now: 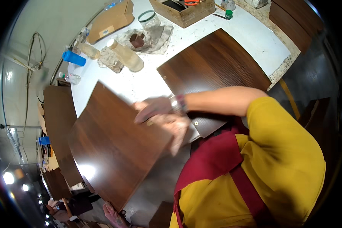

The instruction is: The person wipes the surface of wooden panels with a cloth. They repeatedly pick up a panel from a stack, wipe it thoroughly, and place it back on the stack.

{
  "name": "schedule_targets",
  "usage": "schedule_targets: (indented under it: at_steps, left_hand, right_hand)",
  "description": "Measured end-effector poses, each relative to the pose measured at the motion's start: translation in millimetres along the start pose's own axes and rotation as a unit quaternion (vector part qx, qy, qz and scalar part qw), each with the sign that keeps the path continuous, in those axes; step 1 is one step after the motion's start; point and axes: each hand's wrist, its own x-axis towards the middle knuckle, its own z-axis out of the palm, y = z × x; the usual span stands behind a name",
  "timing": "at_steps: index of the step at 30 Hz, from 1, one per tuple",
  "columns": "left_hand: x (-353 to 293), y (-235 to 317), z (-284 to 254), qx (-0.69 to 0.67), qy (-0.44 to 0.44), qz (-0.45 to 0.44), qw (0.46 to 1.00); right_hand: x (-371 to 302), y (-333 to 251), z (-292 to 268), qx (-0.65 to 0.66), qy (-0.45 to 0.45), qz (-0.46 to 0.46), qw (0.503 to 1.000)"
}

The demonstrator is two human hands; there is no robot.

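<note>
A dark brown wood-grain panel (117, 140) is tilted in front of me, its far corner over the white table. At its lower corner, my left hand (114, 216) grips the edge, with the fingers partly hidden. My right hand (155, 108), smeared by motion, presses on the panel's right edge beside a small brass-coloured fitting (149, 123). Bunched under its fingers is a pale, stained cloth (175, 127). A metal band and a dark red band circle that wrist. A second brown panel (216, 64) lies on the table beyond my right forearm.
On the white table (129, 85) stand a cloudy plastic bottle (127, 57), a blue bottle (74, 58), a jar (149, 19) and an open tool box (186, 15). Cardboard (112, 21) lies at the back. More brown panels (60, 129) stand at left; another person (62, 209) is lower left.
</note>
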Motion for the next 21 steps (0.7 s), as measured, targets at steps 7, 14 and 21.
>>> schedule_targets:
  at_steps: [7,14,21]
  left_hand:
    - [-31.8,21.9,146.7,-0.394,-0.173,-0.189,0.883]
    - [-67.8,92.2,296.2,-0.512,-0.395,-0.205,0.735]
    - [-67.3,61.4,337.0,-0.389,-0.41,-0.124,0.815]
  right_hand:
    - [-220.1,-77.6,-85.1,0.033,0.192,0.051,0.98]
    - [-348.3,-86.0,-132.3,-0.311,0.314,0.109,0.891]
    - [-319.3,-57.8,-146.1,-0.252,0.44,0.105,0.856]
